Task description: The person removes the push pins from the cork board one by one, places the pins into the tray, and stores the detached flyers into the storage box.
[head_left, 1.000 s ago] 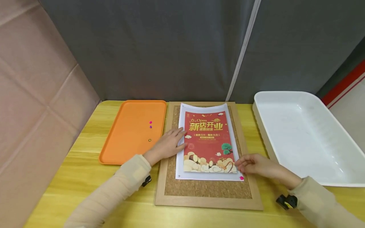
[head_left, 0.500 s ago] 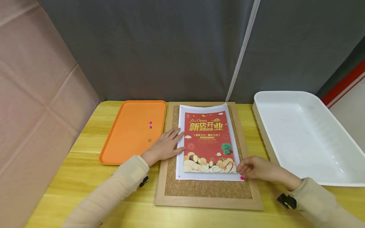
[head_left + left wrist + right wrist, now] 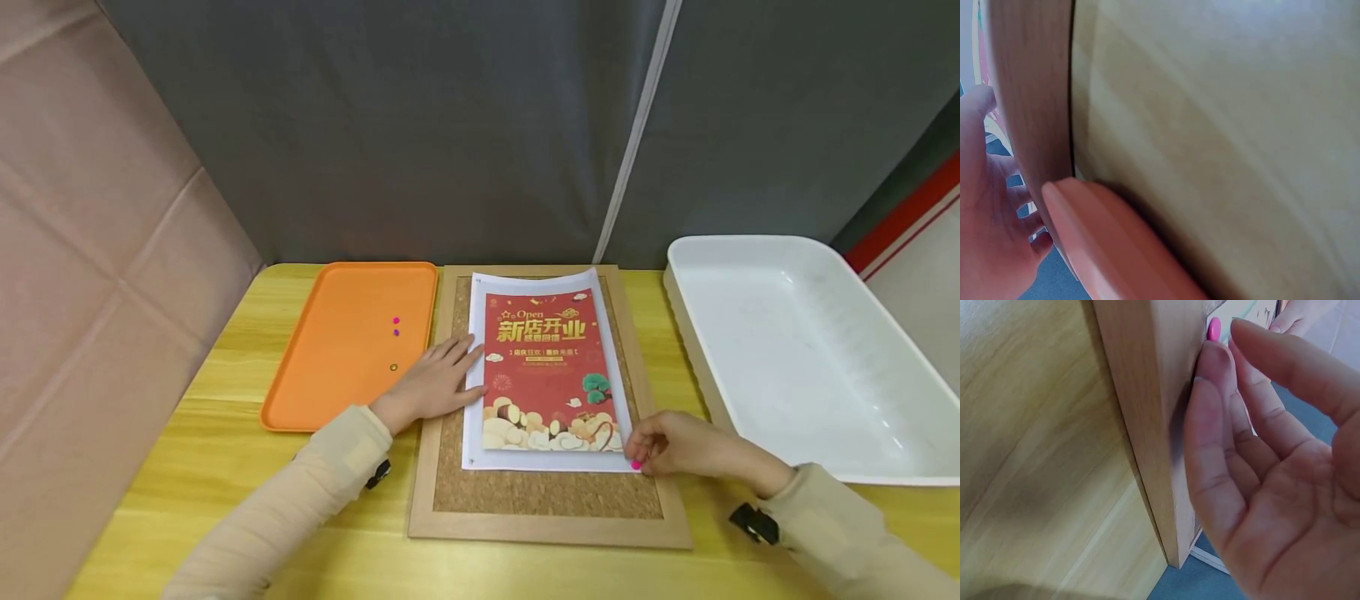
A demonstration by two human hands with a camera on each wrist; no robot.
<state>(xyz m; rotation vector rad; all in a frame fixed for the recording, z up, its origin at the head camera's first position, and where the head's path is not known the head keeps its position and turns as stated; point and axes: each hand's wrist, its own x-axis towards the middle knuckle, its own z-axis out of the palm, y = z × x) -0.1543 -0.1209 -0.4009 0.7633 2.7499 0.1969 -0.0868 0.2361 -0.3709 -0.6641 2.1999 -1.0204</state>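
A red poster (image 3: 551, 375) with gold lettering lies over a white sheet (image 3: 474, 446) on a wood-framed cork board (image 3: 547, 496). My left hand (image 3: 431, 387) rests on the sheet's left edge with fingers spread; its thumb reaches the poster's edge. A pink thumbtack (image 3: 636, 465) sits at the sheet's lower right corner. My right hand (image 3: 678, 443) is at that corner, its fingers bent around the tack's side. In the right wrist view, the thumbtack (image 3: 1214, 328) shows uncovered just above a fingertip, with the thumb apart from it. Whether the fingertip touches it is unclear.
To the left of the board, an orange tray (image 3: 322, 383) holds a pink thumbtack (image 3: 396, 321), a purple one (image 3: 396, 332) and a small brass-coloured one (image 3: 393, 367). A deep white bin (image 3: 810, 367) stands at the right. A grey curtain (image 3: 450, 125) hangs behind the table.
My right hand has moved slightly down and right, bringing its fingertips to the pink thumbtack. The left hand has eased a little left and stays on the sheet.
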